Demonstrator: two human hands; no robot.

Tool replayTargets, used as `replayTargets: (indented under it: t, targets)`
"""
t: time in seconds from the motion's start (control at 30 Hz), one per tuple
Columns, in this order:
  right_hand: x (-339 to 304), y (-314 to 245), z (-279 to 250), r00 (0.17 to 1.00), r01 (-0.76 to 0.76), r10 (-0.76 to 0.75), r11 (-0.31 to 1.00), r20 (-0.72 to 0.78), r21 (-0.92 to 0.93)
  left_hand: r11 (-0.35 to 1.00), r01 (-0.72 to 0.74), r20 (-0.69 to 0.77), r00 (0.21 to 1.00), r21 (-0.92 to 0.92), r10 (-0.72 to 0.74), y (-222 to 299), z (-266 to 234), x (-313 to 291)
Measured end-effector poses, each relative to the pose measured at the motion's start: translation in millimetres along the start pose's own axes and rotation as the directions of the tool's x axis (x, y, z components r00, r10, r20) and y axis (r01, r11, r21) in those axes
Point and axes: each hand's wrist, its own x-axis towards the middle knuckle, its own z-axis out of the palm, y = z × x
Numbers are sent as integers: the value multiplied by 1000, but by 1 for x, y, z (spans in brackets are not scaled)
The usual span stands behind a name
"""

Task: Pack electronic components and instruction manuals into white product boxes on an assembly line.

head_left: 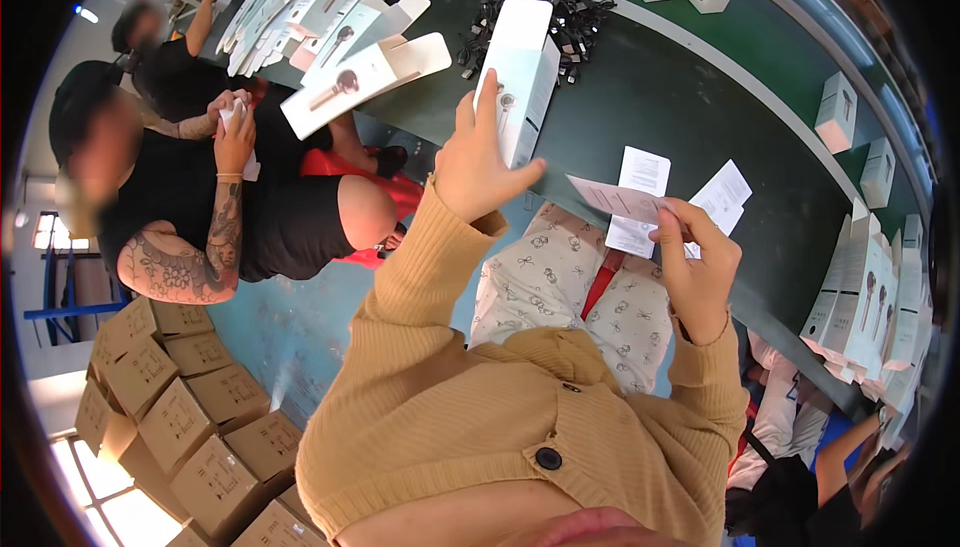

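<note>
My left hand (485,159) is at the near end of a long white carton (522,77) with a small picture on its face. The index finger lies along the carton's left side, and the thumb reaches across its near right corner. The carton's far flap stands up. In my right hand (700,265), a folded printed leaflet (612,195) is pinched between thumb and fingers. Beneath and beside it, more leaflets lie at the table edge: an unfolded one (645,169) and another (722,195) to its right.
Black cables (575,22) are heaped behind the carton on the dark table (690,107). Flat and opened cartons (340,87) pile up at left, near two seated people. More cartons (855,297) stand at right, beside a green belt (770,37). Brown boxes (200,397) are stacked lower left.
</note>
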Motion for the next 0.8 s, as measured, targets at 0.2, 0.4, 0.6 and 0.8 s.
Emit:
replayTargets:
  t: [0.2,0.4,0.6,0.8]
  targets:
    - [-5,2,-18,996,7,-1,998,-86,69,807,-236,-392,920,-542,6,-80,-25,3]
    - [-10,27,-32,983,-94,130,962,-126,258,574,-112,-99,994,-811,54,-205,-54,30]
    - [-11,32,-47,984,-169,174,979,-31,117,260,145,146,989,-955,-15,-303,-91,-2]
    - [9,31,-56,978,-199,203,976,-39,90,167,225,200,968,-960,-152,-338,-37,-56]
